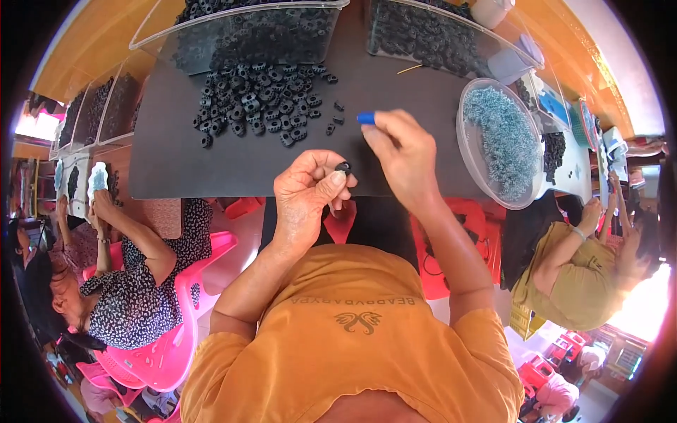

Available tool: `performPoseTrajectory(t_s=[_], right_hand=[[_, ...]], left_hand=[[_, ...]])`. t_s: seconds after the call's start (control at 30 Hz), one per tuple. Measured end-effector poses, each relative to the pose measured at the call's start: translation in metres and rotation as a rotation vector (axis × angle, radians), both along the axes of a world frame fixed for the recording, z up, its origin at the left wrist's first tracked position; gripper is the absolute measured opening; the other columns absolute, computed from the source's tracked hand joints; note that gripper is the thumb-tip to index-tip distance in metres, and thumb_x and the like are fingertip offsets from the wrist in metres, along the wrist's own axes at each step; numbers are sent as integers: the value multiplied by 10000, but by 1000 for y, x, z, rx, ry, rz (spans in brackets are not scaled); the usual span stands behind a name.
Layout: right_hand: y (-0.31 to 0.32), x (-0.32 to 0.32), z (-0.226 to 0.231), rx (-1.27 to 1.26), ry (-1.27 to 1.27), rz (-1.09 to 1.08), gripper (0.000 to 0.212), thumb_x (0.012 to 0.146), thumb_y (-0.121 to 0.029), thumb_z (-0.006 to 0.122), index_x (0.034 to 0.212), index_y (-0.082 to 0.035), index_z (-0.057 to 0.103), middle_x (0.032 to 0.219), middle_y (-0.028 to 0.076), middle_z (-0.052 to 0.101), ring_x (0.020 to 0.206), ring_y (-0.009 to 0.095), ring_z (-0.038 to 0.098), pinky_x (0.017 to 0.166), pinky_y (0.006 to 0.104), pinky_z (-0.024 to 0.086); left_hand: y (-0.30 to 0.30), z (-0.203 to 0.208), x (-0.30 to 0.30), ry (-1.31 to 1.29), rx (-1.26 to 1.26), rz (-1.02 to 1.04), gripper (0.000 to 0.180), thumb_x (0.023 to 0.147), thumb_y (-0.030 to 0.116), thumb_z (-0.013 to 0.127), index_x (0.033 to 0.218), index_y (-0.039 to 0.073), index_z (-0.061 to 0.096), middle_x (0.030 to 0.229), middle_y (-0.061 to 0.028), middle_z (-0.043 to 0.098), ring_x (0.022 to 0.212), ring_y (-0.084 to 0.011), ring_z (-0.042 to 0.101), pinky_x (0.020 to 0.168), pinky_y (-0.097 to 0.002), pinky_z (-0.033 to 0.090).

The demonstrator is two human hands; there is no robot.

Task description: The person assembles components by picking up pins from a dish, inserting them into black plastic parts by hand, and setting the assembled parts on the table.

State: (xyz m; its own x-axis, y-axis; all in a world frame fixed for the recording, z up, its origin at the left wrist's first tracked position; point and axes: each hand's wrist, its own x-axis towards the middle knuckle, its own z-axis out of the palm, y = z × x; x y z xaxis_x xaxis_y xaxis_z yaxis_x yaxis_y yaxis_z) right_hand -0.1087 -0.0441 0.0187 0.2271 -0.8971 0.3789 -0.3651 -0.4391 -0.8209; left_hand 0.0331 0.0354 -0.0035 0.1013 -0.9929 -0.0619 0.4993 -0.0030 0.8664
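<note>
Black part (343, 168) sits pinched between the thumb and forefinger of my left hand (308, 190), raised over the table (395, 92) just inside its near edge. My right thumb and forefinger press on a short blue stick (365, 118), apart from the part; how that right hand's (410, 151) other fingers lie, I cannot tell. I judge a light, firm pinch best, leaving one end uncovered and both wrists steady.

Toward the far edge, left of its middle, a pile of like pieces (261, 102) lies before a clear box (343, 4). A round tub (471, 155) of pale blue bits (497, 134) stands at the right edge. People sit on both sides; the left one's chair (169, 352) is pink.
</note>
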Motion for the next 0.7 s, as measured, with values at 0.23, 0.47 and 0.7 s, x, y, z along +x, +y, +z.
performPoseTrajectory(t_s=[0.23,0.47,0.7], right_hand=[[-56,28,-2,-239,513,126,115,763,-98,641,765,6,592,764,153,574,791,327,552,697,427,442],[-69,32,-10,-291,615,184,100,764,-83,622,729,-4,572,749,175,554,785,361,536,697,446,433],[-51,-2,2,-107,365,185,114,825,-84,605,900,-5,639,754,120,574,743,254,563,672,339,436]], left_hand=[[0,0,2,-3,4,5,158,857,70,641,966,-25,580,800,-112,653,601,-112,573,518,-218,464],[-1,-1,2,6,16,-8,167,855,78,645,970,-24,581,794,-105,655,602,-112,575,517,-218,466],[-4,-2,2,6,19,-28,163,854,71,643,968,-27,581,790,-103,654,602,-108,575,515,-214,465]])
